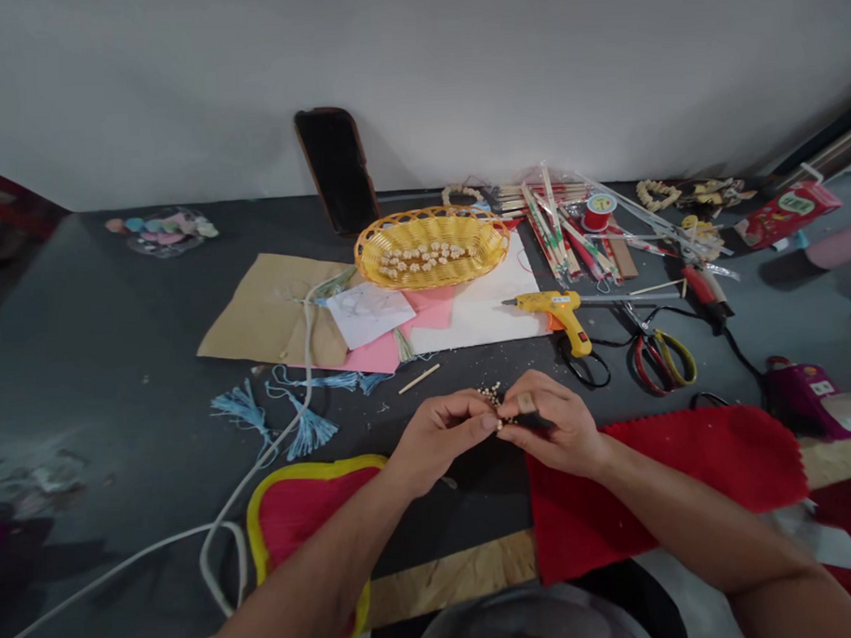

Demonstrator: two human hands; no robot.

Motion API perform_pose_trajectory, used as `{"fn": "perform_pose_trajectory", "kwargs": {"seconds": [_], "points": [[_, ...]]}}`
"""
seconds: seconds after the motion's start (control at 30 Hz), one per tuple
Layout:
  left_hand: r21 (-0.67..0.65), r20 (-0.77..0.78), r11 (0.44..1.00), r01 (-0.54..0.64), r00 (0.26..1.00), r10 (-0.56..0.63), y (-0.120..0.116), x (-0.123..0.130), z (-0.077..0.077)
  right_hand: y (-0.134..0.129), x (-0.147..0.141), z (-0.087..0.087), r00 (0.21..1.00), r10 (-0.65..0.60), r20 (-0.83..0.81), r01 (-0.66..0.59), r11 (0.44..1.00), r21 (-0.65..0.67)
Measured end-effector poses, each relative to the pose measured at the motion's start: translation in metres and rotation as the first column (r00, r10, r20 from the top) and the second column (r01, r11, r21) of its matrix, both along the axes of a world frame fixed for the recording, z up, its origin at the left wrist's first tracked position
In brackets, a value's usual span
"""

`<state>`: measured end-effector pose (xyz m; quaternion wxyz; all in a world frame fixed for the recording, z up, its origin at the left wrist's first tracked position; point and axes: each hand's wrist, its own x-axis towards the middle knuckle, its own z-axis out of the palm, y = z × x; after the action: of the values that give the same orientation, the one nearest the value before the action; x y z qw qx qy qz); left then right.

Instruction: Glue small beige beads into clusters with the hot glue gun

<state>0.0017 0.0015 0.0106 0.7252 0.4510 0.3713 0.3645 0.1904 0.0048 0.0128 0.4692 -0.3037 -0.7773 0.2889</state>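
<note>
Close together over the dark table, my left hand (449, 439) and my right hand (556, 419) pinch a small cluster of pale beads (490, 391) between thumbs and fingers. Some of the cluster sticks out past the fingertips; the rest is hidden by the fingers. A band circles one finger of the right hand. Beyond the hands stands a yellow woven basket (431, 228) with several pale, flower-like bead pieces (423, 259) inside. A short wooden stick (419, 379) lies just ahead of the left hand.
A yellow glue gun (552, 307) and scissors (664, 359) lie right of centre. Blue tassels (310, 431) and a white cable (276, 445) are at left. A phone (334, 170) leans on the wall. Red felt (702, 454) lies under my right forearm.
</note>
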Motion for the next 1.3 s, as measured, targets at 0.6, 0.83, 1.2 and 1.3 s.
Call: {"fn": "perform_pose_trajectory", "kwargs": {"seconds": [0.6,0.83,1.2,1.3], "points": [[-0.072,0.066,0.997,-0.023,0.997,0.027,-0.0003,0.0010,-0.0013,-0.0030,0.0048,0.0004,0.997,-0.075,-0.030,0.072,0.994,-0.080],[-0.007,-0.005,1.000,-0.006,1.000,0.006,-0.0006,0.0014,-0.0007,-0.0005,-0.0016,0.0024,1.000,-0.024,0.006,0.024,1.000,0.015],[0.040,-0.006,0.999,-0.015,1.000,0.015,0.0000,0.0002,-0.0026,0.0007,-0.0001,0.0021,0.999,-0.052,0.016,0.051,0.998,0.045],[0.010,0.025,1.000,-0.018,1.000,0.018,-0.0003,0.0000,-0.0043,0.0011,-0.0004,0.0016,0.998,-0.055,0.038,0.053,0.997,0.056]]}}
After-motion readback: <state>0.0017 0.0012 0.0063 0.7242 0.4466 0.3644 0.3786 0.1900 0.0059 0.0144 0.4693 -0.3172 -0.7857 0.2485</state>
